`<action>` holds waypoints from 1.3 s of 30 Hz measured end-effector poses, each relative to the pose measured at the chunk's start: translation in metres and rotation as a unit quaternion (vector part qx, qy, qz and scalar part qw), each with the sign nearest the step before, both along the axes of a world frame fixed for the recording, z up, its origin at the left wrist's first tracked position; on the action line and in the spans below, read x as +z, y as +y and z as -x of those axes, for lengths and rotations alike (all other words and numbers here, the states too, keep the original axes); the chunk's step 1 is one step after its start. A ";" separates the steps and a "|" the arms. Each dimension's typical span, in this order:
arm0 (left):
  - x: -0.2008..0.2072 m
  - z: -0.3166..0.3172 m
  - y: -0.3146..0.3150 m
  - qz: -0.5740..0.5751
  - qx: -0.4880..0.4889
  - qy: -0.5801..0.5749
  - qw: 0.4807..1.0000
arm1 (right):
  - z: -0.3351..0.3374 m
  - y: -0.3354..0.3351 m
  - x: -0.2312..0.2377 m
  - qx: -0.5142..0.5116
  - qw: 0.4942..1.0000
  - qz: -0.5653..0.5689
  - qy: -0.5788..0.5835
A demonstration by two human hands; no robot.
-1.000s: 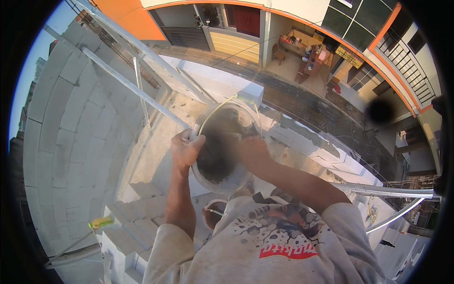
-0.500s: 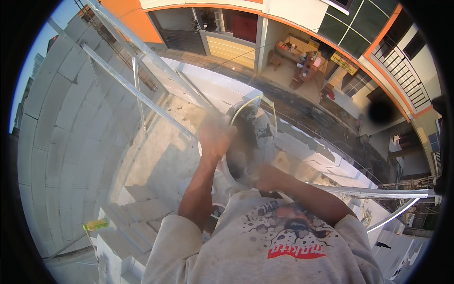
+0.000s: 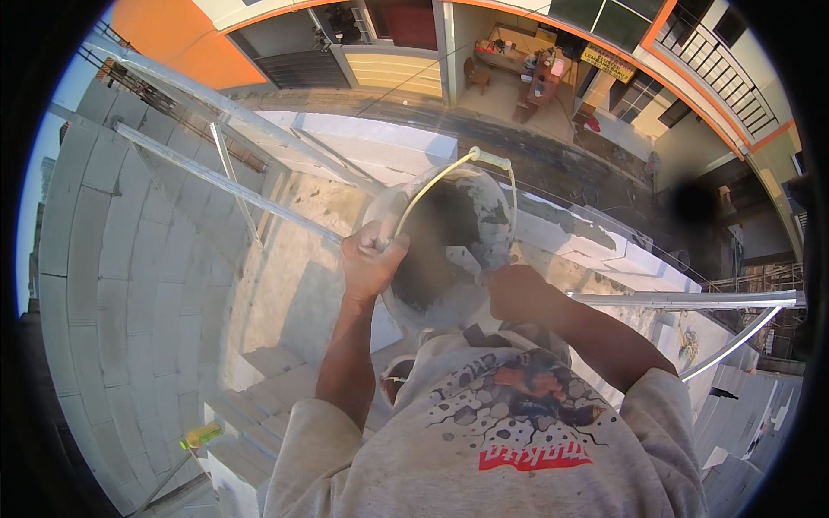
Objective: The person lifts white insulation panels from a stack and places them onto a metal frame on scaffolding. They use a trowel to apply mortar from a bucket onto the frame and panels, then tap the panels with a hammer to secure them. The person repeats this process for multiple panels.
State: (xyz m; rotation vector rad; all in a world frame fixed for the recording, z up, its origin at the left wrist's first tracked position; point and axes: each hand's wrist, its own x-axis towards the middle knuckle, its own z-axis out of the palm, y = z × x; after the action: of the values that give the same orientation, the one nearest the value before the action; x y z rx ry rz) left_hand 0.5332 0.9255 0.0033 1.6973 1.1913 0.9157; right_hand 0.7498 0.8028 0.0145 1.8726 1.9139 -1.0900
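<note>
A mortar-smeared bucket [image 3: 399, 298] with a pale yellow handle [image 3: 432, 183] is tilted in front of my chest, its mouth facing up toward me. My left hand [image 3: 370, 262] is closed on the left rim, thumb over the edge. The bucket's handle stands raised across the far side, its grip at the top. At the right side of the mouth, my right hand [image 3: 522, 293] is a fist. A pale, flat, blade-like piece [image 3: 464, 261] shows inside the bucket beside that fist; the fingers hide where they join. Grey mortar [image 3: 496, 216] coats the inner wall.
A low white block wall [image 3: 371, 142] runs beyond the bucket, with a street below. Metal bars [image 3: 224, 181] slant at the left, and another bar [image 3: 682, 300] extends right. Stacked pale blocks [image 3: 246, 432] stand at lower left, near a yellow-green bottle [image 3: 200, 434]. A small reddish container [image 3: 395, 380] sits beside my torso.
The view has shifted, and the bucket's mouth now shows more fully. The pale blade-like piece has come into sight inside. My left hand keeps the rim; my right hand stays beside the mouth.
</note>
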 end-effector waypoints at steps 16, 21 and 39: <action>0.034 -0.003 -0.022 0.008 0.070 -0.094 0.993 | 0.054 0.007 -0.005 -0.182 0.890 0.018 0.418; -0.006 0.014 -0.018 0.070 0.166 -0.134 0.974 | 0.025 0.009 -0.008 -0.211 0.889 -0.002 0.406; -0.173 -0.001 -0.123 0.307 0.435 -0.104 0.840 | -0.376 -0.011 -0.010 -0.382 0.893 -0.067 0.227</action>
State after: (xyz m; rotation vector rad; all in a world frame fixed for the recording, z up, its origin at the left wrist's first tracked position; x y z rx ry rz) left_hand 0.5339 0.8025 -0.1701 0.4814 1.8833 1.0255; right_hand 1.1259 0.7914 0.0045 2.7585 1.4553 -1.7831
